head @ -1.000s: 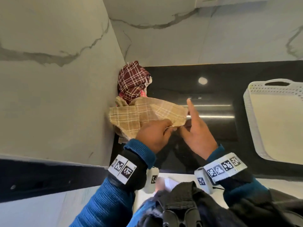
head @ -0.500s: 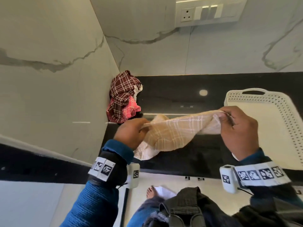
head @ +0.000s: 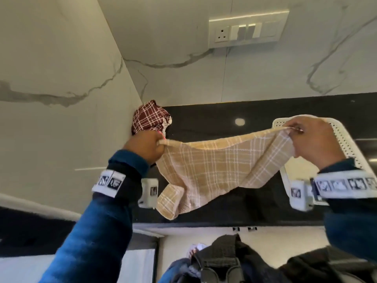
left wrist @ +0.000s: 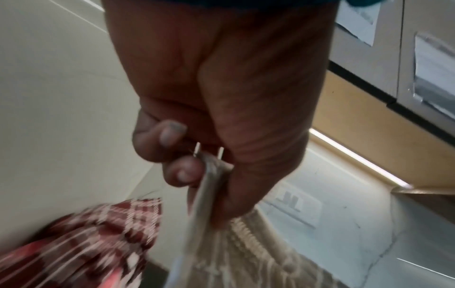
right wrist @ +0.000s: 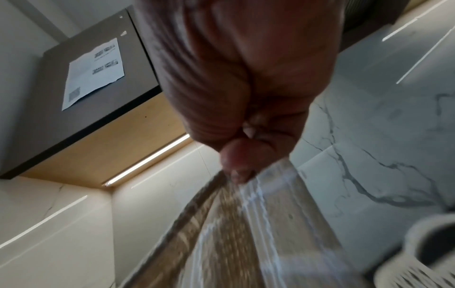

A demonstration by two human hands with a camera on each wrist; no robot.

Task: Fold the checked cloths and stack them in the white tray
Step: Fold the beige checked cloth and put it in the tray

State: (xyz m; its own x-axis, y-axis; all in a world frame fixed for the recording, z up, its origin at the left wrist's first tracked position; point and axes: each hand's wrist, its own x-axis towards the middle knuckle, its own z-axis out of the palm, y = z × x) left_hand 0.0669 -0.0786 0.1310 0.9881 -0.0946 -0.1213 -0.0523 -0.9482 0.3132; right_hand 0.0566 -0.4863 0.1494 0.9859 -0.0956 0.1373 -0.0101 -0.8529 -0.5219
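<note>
Both hands up, holding the tan checked cloth stretched between them above the black surface.

Left hand: fingers curled closed, top-left corner of the cloth pinched between thumb and fingers. Wrist view confirms the hem bunched and clamped in the grip.

Right hand: fingers closed on the opposite top corner, thumb pressing the edge. Wrist view is blurred, but the cloth clearly runs out from the pinch.

Cloth's top edge sags slightly between the two grips. The rest hangs below the fingers, not flat: the lower part droops and twists, and the lowest corner dangles below and to the right of the left fingers, in front of the surface's front edge. Can't tell if any part touches the surface.

White tray, perforated rim: on the surface right behind and below the right fingers, partly hidden by that hand. Visible tray floor is bare.

Maroon checked cloth: crumpled in the wall corner on the surface, just behind the left fingers; a bit of red cloth sits beneath it.

Socket panel on the marble wall, well above both hands.
</note>
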